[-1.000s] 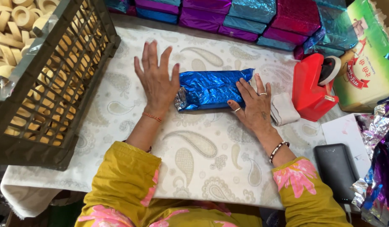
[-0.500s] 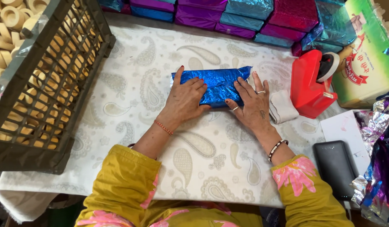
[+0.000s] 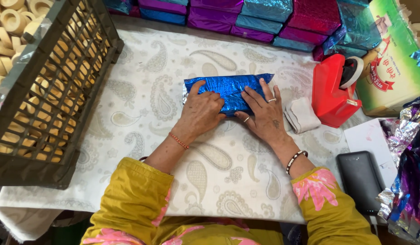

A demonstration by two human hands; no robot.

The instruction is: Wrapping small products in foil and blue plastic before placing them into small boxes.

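2 hands press on a blue foil-wrapped packet (image 3: 230,90) lying flat at the middle of the paisley-covered surface (image 3: 142,95). The left hand (image 3: 202,111) lies palm down over the packet's near left part, fingers curled on the foil; the right hand (image 3: 264,113) spreads flat at its 5 o'clock corner. Neither grips. Folding well likely means keeping the foil taut and creasing firmly along the edge. A red tape dispenser (image 3: 330,93) stands at 3 o'clock, a dark crate (image 3: 51,90) at 9 o'clock

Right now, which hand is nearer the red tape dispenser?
Right. The right hand rests on the blue parcel's right end, just left of the dispenser; the left hand presses the parcel's left part, farther away.
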